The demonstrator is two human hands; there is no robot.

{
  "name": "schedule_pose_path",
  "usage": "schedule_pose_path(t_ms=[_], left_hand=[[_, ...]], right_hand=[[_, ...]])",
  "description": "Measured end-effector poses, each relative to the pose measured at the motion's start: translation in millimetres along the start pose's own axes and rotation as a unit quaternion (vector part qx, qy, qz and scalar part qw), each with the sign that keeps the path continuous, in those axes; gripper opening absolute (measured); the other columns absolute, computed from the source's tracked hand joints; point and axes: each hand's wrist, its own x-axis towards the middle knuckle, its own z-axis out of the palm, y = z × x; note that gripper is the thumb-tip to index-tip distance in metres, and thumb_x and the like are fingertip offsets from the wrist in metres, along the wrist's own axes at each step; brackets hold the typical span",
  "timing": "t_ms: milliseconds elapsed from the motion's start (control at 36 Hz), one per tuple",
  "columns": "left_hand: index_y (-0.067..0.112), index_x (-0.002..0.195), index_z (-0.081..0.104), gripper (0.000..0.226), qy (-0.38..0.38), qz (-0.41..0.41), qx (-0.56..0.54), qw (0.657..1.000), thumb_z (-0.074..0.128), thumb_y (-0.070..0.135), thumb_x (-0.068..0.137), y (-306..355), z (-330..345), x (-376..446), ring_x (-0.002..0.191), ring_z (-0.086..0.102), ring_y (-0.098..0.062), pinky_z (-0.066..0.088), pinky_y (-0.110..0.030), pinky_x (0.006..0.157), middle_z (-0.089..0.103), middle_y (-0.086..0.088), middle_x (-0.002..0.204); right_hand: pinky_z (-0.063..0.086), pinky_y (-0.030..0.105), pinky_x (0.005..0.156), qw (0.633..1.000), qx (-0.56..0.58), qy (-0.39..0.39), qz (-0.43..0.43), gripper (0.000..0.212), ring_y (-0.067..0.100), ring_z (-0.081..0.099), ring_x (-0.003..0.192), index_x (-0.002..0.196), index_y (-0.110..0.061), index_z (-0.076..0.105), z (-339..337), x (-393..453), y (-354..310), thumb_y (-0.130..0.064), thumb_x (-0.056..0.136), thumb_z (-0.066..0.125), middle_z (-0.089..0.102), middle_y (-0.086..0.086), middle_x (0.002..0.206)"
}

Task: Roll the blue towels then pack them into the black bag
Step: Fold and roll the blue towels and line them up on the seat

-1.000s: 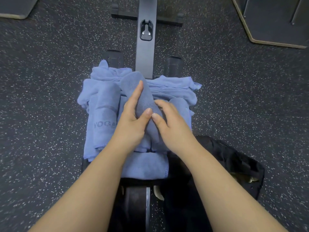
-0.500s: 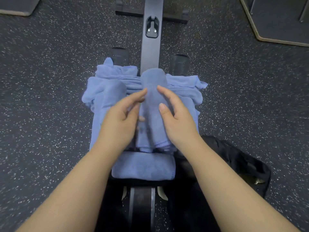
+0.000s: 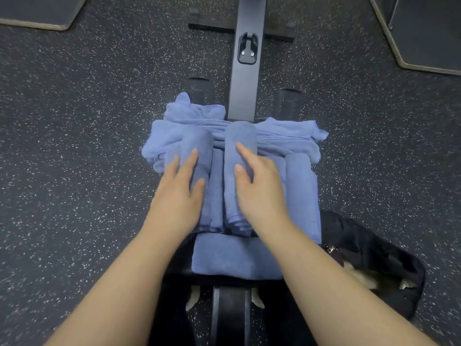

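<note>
Several soft blue terry towels rolled [image 3: 239, 171] – none packed yet; black fabric bag [image 3: 369, 248] waits right. Left hand [image 3: 179, 193], right hand [image 3: 259, 191] flat, fingers relaxed, pressing rolls.

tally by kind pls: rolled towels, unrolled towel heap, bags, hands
Rolled blue towels: 4
Unrolled blue towel heap: 1 (towel count inside unclear)
Black bag: 1
Hands: 2
Total: 8
</note>
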Motion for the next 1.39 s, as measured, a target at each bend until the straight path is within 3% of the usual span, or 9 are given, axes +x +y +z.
schedule_pose_path(t_ms=[139, 278, 361, 528, 722, 833, 1000, 1139, 1389], left_hand=[[0.036, 0.151, 0.006, 0.091, -0.058, -0.004, -0.035, 0.998, 0.066, 0.016, 0.085, 1, 1, -4, 0.144, -0.010, -0.002, 0.005, -0.017, 0.106, -0.008, -0.002, 0.161], [0.047, 0.145, -0.002, 0.094, -0.077, -0.028, -0.037, 0.996, 0.061, 0.012, 0.085, 3, -2, -4, 0.144, -0.011, -0.001, 0.009, -0.052, 0.118, -0.015, 0.009, 0.159], [0.051, 0.140, -0.008, 0.095, -0.086, -0.025, -0.029, 0.996, 0.057, 0.009, 0.085, 2, -1, -3, 0.145, -0.011, -0.006, 0.012, -0.055, 0.117, -0.019, 0.010, 0.158], [0.057, 0.134, -0.010, 0.082, -0.102, -0.046, -0.051, 0.992, 0.045, 0.024, 0.082, 4, -1, -2, 0.140, -0.013, 0.002, 0.005, -0.051, 0.119, -0.022, 0.015, 0.156], [0.056, 0.142, 0.001, 0.059, -0.067, -0.035, 0.018, 0.997, 0.038, 0.041, 0.099, 9, 3, -6, 0.144, -0.020, -0.009, -0.002, -0.055, 0.116, -0.022, 0.011, 0.157], [0.056, 0.142, 0.005, 0.052, -0.030, 0.042, 0.081, 0.995, 0.031, 0.035, 0.102, 15, 6, -7, 0.145, -0.021, -0.013, -0.005, -0.053, 0.114, -0.017, 0.012, 0.159], [0.049, 0.144, 0.027, 0.045, -0.041, 0.058, 0.141, 0.987, 0.030, 0.044, 0.100, 26, 11, -4, 0.145, -0.017, -0.009, -0.003, -0.050, 0.115, 0.010, 0.016, 0.159], [0.045, 0.132, 0.051, 0.046, 0.001, 0.069, 0.120, 0.990, 0.038, 0.059, 0.090, 25, 14, 4, 0.147, 0.001, -0.013, 0.010, -0.049, 0.114, 0.034, 0.013, 0.152], [0.040, 0.103, 0.072, 0.030, 0.073, 0.092, 0.067, 0.991, 0.063, 0.054, 0.078, 19, 13, 18, 0.135, 0.026, -0.020, 0.014, -0.038, 0.102, 0.058, 0.009, 0.123]], right_hand=[[0.027, 0.023, 0.104, 1.000, -0.022, -0.018, 0.005, 0.045, 0.021, 0.042, 0.123, 0.141, -0.034, 0.043, 14, -3, -6, -0.022, 0.098, 0.048, 0.037, 0.006, 0.134], [0.031, 0.027, 0.105, 0.997, -0.048, -0.063, 0.000, 0.050, 0.024, 0.042, 0.124, 0.148, -0.032, 0.030, 20, -5, -10, -0.026, 0.100, 0.044, 0.034, 0.009, 0.136], [0.033, 0.042, 0.107, 0.990, -0.097, -0.098, -0.003, 0.054, 0.031, 0.037, 0.130, 0.152, -0.031, 0.014, 20, -6, -11, -0.029, 0.102, 0.035, 0.028, 0.012, 0.145], [0.029, 0.036, 0.104, 0.981, -0.137, -0.138, -0.012, 0.057, 0.029, 0.031, 0.136, 0.153, -0.020, -0.002, 18, -9, -10, -0.027, 0.104, 0.025, 0.017, 0.009, 0.157], [-0.006, 0.045, 0.117, 0.969, -0.206, -0.137, 0.012, 0.059, 0.017, -0.021, 0.145, 0.152, -0.018, -0.007, 18, -2, 3, -0.035, 0.103, 0.022, 0.003, -0.004, 0.161], [0.001, 0.036, 0.119, 0.976, -0.165, -0.142, -0.008, 0.058, 0.015, -0.008, 0.147, 0.153, -0.016, 0.001, 16, 0, 8, -0.035, 0.104, 0.025, 0.005, -0.005, 0.161], [0.029, 0.023, 0.106, 0.992, -0.096, -0.043, -0.064, 0.050, 0.023, 0.045, 0.124, 0.136, -0.013, 0.052, 9, 10, 21, -0.041, 0.097, 0.036, 0.053, 0.007, 0.132], [0.029, 0.000, 0.088, 0.996, -0.047, -0.017, -0.073, 0.025, -0.008, 0.043, 0.099, 0.114, -0.015, 0.068, -13, 34, 25, -0.015, 0.098, 0.048, 0.060, -0.001, 0.115], [0.026, 0.007, 0.091, 0.988, -0.120, -0.034, -0.096, 0.033, 0.013, 0.046, 0.123, 0.131, -0.012, 0.056, -19, 118, 31, -0.014, 0.100, 0.044, 0.053, 0.003, 0.132]])
